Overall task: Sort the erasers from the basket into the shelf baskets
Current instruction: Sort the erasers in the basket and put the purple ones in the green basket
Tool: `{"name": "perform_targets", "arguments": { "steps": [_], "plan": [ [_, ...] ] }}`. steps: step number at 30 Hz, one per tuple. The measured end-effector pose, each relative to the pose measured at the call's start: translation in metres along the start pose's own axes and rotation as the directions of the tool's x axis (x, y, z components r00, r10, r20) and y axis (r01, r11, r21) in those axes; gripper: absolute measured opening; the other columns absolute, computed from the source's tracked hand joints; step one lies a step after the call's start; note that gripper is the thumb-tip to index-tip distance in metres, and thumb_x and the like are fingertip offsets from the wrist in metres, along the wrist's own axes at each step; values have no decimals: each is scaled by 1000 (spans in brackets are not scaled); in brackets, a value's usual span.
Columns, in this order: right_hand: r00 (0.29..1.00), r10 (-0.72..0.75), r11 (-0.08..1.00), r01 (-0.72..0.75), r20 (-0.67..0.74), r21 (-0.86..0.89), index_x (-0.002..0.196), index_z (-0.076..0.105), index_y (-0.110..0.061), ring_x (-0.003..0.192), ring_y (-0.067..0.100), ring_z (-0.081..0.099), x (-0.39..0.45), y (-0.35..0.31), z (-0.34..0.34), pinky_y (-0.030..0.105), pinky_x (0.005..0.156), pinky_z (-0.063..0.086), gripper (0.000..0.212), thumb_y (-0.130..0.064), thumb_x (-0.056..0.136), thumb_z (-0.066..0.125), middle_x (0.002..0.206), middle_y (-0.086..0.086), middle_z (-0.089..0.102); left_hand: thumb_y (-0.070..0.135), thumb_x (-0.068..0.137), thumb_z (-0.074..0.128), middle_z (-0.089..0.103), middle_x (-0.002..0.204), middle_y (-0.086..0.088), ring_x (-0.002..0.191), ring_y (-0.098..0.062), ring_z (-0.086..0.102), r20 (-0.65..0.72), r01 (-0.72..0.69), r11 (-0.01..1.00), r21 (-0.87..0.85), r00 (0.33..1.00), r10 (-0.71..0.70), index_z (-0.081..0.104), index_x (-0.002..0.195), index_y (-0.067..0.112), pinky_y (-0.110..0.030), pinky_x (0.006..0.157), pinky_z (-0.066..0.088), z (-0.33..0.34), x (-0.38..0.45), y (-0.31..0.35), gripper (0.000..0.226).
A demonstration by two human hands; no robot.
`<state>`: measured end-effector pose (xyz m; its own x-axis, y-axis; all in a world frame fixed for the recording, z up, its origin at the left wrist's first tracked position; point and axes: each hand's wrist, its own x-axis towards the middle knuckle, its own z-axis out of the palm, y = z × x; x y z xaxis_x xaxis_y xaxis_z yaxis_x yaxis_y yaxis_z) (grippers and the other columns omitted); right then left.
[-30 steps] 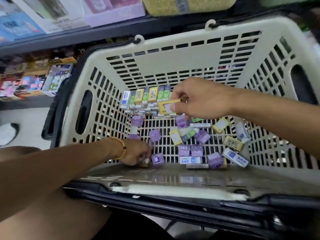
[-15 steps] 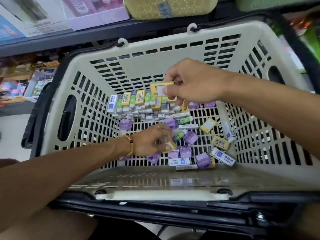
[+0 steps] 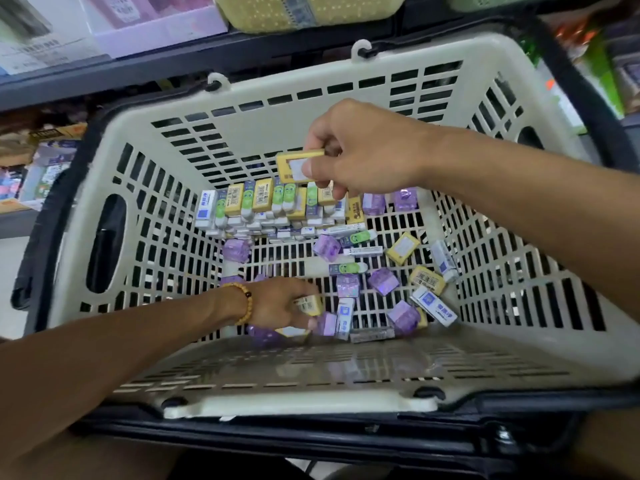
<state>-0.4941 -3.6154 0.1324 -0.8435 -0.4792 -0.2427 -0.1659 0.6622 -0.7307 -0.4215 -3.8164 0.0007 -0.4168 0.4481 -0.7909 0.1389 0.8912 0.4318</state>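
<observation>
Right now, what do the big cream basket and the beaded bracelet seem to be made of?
Basket: looks like moulded plastic, cream with a slight sheen, with even slots cut through walls and floor.
Bracelet on the left wrist: round amber-yellow beads, glossy; wood, resin or plastic, I cannot tell.

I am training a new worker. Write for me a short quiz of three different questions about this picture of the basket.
1. True or false: the right hand holds a purple eraser.
2. Which hand wears the bead bracelet?
3. The neat eraser rows stand against: A) the near wall, B) the far wall, C) the right wall of the white basket.

Key: 1. False, it is a yellow eraser. 2. The left hand. 3. B.
</observation>
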Motion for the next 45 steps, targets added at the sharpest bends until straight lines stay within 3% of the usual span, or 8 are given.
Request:
{"name": "perform_targets", "arguments": {
  "steps": [3, 8, 13, 18, 24, 32, 37, 45],
  "plan": [
    [1000, 7, 1000, -7, 5, 13, 96, 66, -7, 74, 19, 73, -1, 0, 0, 50, 73, 60, 21, -27, 97, 58, 82, 10, 73, 20, 88, 68, 61, 91, 8, 92, -16, 60, 64, -5, 1000, 13, 998, 4, 59, 94, 26, -26, 80, 48, 3, -1, -2, 13],
    [1000, 7, 1000, -7, 6, 22, 95, 66, -9, 74, 18, 73, -3, 1, -1, 49, 73, 60, 20, -28, 97, 57, 82, 9, 73, 21, 96, 56, 66, 111, -3, 102, -21, 63, 110, 34, 992, 121, 993, -47, 61, 119, 17, -38, 93, 51, -16, -7, 1, 24],
    [1000, -1, 1000, 1, -6, 28, 96, 65, -5, 71, 15, 72, 0, -1, 0, 35, 68, 61, 23, -26, 98, 56, 85, 11, 73, 26, 100, 48, 55, 66, 12, 60, -11, 48, -96, -38, 993, -112, 995, 27, 59, 95, -3, -22, 63, 44, -23, -1, 29, 32],
    [1000, -17, 1000, 18, -26, 6, 96, 65, -6, 69, 13, 72, 0, -1, -2, 24, 54, 53, 22, -26, 98, 56, 83, 9, 73, 17, 98, 46, 56, 107, -5, 94, -20, 48, -282, -168, 937, 307, 924, 258, 54, 109, 10, -27, 78, 34, -8, 9, 58, 14],
    [999, -32, 999, 31, -40, -17, 96, 65, -3, 69, 13, 72, 0, 1, -6, 23, 52, 48, 26, -27, 98, 56, 78, 9, 72, 31, 102, 41, 46, 70, 5, 63, -13, 46, 16, -163, 915, 370, 985, 169, 45, 113, 15, -27, 63, 35, -9, 3, 53, 20],
    [997, -51, 998, 49, -54, -39, 97, 65, -3, 67, 9, 71, 0, -1, -7, 19, 48, 47, 26, -28, 98, 56, 79, 9, 72, 29, 102, 43, 51, 86, -2, 77, -16, 49, -41, -66, 995, -80, 997, 63, 41, 113, 12, -27, 69, 42, 14, 16, 68, 21],
    [997, -54, 997, 52, -50, -49, 98, 65, -4, 70, 12, 72, 1, 0, -8, 20, 51, 44, 26, -28, 98, 56, 78, 8, 72, 31, 96, 56, 47, 85, 7, 77, -9, 47, 50, -62, 997, -46, 997, 64, 41, 109, 15, -19, 60, 36, 18, 24, 77, 25],
    [999, 17, 997, -20, -36, -78, 98, 66, 2, 68, 15, 73, 6, 13, -8, 35, 66, 59, 29, -25, 98, 56, 83, 11, 74, 30, 90, 61, 52, 130, -7, 114, -25, 52, 21, -36, 986, 165, 999, 33, 40, 137, 13, -31, 93, 45, 18, 23, 77, 54]
  ]
}}
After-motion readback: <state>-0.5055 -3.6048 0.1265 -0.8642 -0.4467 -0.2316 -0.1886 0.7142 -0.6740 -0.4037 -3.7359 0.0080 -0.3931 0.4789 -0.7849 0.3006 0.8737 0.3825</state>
